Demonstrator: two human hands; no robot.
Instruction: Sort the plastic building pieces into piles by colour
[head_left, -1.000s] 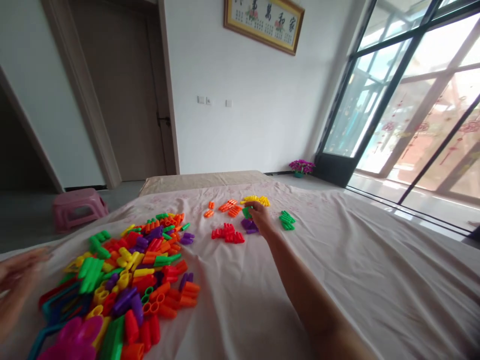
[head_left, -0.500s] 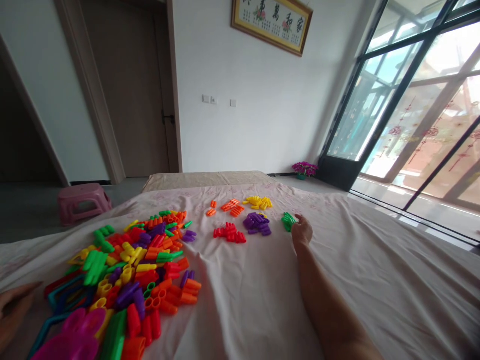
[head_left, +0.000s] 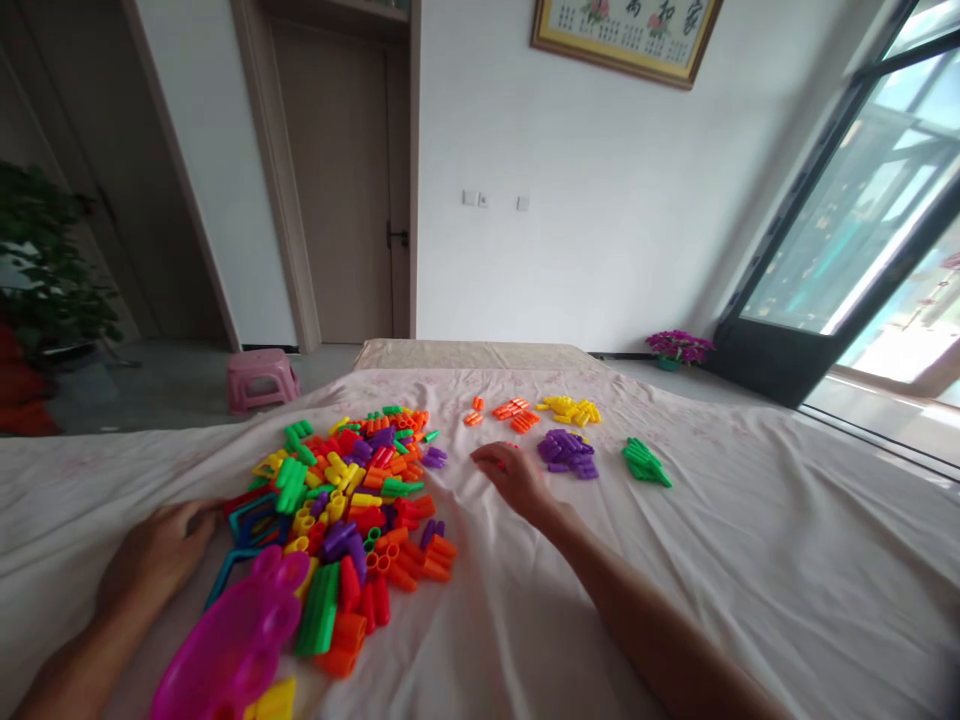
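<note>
On the cloth to the left spreads a mixed pile of plastic tube-shaped building pieces (head_left: 352, 470) in red, orange, yellow, green and purple. My left hand (head_left: 161, 550) rests at the pile's left edge, fingers loosely bent and apart, next to dark blue and teal frame pieces (head_left: 259, 520). My right hand (head_left: 514, 480) hovers over the small red group, mostly hiding it. Its fingers stretch left towards the pile, and I see nothing in them. Beyond it are groups of purple pieces (head_left: 568, 453), yellow pieces (head_left: 570, 410), orange pieces (head_left: 516, 412) and green pieces (head_left: 646, 463).
A magenta translucent plastic tray (head_left: 232, 640) lies at the pile's near end. The pale cloth (head_left: 750, 540) has folds and covers the whole surface. Past it stand a pink stool (head_left: 262, 378) and a pot of magenta flowers (head_left: 679, 346).
My right hand has left the green group and moved left over the red pieces. My left hand shows more fully beside the pile. The camera view has turned left.
</note>
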